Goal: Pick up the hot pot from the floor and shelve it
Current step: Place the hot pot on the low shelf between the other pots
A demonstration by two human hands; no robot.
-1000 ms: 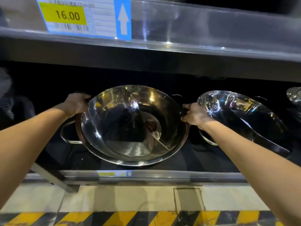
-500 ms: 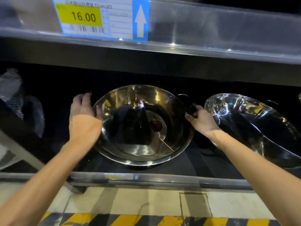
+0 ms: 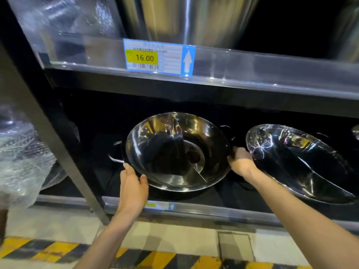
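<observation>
Shiny steel hot pot (image 3: 174, 152), S-shaped divider inside, tilted on the shelf (image 3: 194, 208); left hand (image 3: 133, 188) and right hand (image 3: 240, 162) fingers grip its rim.

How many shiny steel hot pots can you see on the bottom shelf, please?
2 clearly: the divided pot in the middle, held by the left hand and right hand, and another pot to its right. A sliver at the right edge may be a third.
</observation>
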